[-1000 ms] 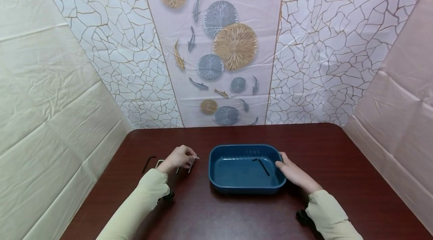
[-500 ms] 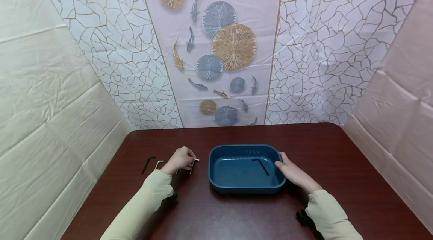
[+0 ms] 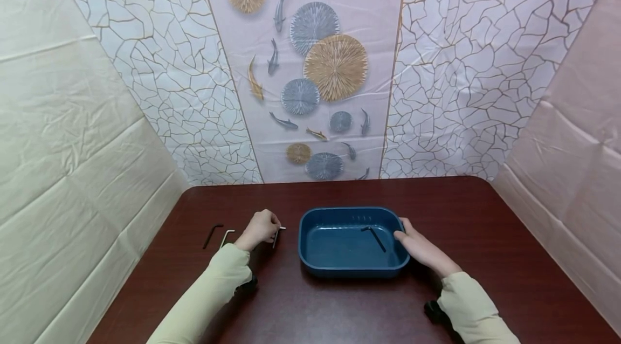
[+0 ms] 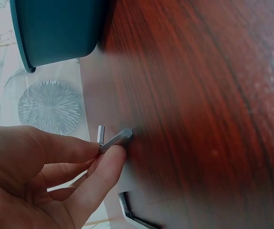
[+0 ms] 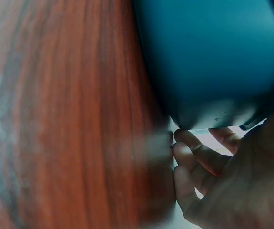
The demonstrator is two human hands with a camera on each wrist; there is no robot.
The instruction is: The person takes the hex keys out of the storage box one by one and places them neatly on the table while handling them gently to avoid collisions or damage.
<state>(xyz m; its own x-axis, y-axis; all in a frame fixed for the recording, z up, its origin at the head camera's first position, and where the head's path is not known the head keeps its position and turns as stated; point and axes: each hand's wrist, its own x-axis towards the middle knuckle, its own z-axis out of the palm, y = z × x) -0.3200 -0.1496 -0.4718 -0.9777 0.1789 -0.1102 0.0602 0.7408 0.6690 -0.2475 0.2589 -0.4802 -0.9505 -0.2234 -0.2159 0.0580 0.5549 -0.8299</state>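
Note:
My left hand pinches a silver hex key between thumb and fingertips, left of a blue tray. In the left wrist view the hex key points its end toward the camera, its other part partly behind the fingers. Another hex key lies on the table below that hand. My right hand grips the tray's right side, with the thumb at the rim. From the right wrist, fingers show beside the tray's outer wall. Inside the tray lies a black hex key.
Left of the left hand, a black hex key and a pale metallic hex key lie on the dark red-brown table. Patterned cloth hangs behind the table, with plain cloth on both sides.
My left hand has shifted slightly right, uncovering more of the pale hex key and hiding another that showed under it. The right hand and tray stay in place.

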